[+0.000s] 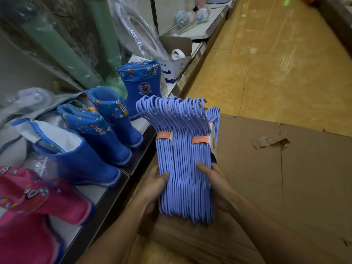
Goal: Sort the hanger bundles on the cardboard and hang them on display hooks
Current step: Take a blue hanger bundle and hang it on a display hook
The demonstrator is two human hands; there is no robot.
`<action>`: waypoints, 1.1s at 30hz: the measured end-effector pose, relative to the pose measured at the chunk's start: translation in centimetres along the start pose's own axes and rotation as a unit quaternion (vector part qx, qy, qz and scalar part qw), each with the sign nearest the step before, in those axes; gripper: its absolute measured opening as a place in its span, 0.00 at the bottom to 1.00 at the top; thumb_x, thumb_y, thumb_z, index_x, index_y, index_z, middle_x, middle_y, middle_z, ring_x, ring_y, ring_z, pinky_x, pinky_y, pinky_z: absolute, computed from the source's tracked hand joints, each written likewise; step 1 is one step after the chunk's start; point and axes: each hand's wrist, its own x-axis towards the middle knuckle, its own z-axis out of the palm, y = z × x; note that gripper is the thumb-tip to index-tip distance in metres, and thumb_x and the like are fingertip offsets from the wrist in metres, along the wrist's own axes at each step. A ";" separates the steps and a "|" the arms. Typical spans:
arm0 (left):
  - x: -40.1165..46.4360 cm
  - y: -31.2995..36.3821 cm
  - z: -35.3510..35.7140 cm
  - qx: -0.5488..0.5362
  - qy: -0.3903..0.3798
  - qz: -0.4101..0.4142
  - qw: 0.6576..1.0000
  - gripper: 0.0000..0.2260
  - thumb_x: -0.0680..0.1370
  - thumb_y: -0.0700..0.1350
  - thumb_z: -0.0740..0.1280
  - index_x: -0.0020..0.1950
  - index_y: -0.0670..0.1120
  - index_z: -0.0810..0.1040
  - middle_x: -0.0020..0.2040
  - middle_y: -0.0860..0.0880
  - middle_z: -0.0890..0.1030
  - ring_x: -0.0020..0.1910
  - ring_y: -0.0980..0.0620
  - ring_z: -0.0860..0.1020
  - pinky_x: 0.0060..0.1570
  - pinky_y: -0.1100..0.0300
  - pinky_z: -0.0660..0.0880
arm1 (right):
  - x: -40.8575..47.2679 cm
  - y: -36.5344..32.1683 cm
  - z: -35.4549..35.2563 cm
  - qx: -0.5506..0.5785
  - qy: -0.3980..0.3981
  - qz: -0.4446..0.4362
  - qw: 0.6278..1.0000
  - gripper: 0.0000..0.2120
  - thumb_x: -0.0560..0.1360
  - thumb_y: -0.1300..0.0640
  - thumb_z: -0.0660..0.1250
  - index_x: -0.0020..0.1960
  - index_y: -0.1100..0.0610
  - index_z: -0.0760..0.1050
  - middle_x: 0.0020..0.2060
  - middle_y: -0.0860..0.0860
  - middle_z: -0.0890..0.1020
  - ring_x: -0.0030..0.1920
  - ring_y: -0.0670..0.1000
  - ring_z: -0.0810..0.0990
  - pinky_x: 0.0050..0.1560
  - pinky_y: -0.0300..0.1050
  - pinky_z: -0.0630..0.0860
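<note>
So that the banded hanger bundles (183, 161) stay squared above the cardboard (285, 178), I clamp my left hand (154, 184) and right hand (216, 182) on their 2 sides.

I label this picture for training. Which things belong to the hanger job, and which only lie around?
Job: purple hanger bundles, held by left hand and right hand; cardboard.

Around: blue rain boots, pink boot, white box.
</note>
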 end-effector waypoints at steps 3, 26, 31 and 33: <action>-1.1 0.1 0.8 -0.010 -0.034 -0.005 0.999 0.12 0.81 0.37 0.62 0.56 0.55 0.71 0.51 0.50 0.82 0.48 0.51 0.81 0.41 0.55 0.77 | 0.2 -0.6 -1.3 -0.027 -0.009 -0.016 0.999 0.19 0.77 0.50 0.70 0.64 0.56 0.74 0.57 0.54 0.82 0.52 0.57 0.84 0.52 0.56 0.81; -10.0 -4.1 15.0 -0.006 -0.303 -0.053 0.952 0.11 0.83 0.37 0.58 0.59 0.53 0.71 0.50 0.50 0.82 0.45 0.55 0.82 0.44 0.66 0.78 | -4.2 -5.0 -19.3 -0.249 -0.002 0.004 0.969 0.23 0.69 0.40 0.71 0.60 0.51 0.80 0.52 0.53 0.86 0.50 0.54 0.86 0.55 0.51 0.80; -9.8 -4.5 16.7 0.072 -0.309 -0.024 0.948 0.10 0.84 0.41 0.58 0.59 0.55 0.71 0.52 0.54 0.82 0.42 0.57 0.82 0.46 0.63 0.77 | -4.8 -4.7 -20.1 -0.268 0.009 -0.028 0.963 0.25 0.72 0.38 0.68 0.66 0.47 0.75 0.56 0.48 0.83 0.54 0.50 0.84 0.57 0.48 0.79; -8.8 -4.0 16.7 0.130 -0.300 0.003 0.945 0.08 0.82 0.42 0.60 0.57 0.54 0.74 0.50 0.53 0.82 0.41 0.56 0.82 0.49 0.57 0.78 | -5.0 -4.4 -20.1 -0.279 0.006 -0.057 0.958 0.29 0.71 0.34 0.67 0.68 0.47 0.74 0.57 0.46 0.83 0.55 0.48 0.83 0.59 0.50 0.79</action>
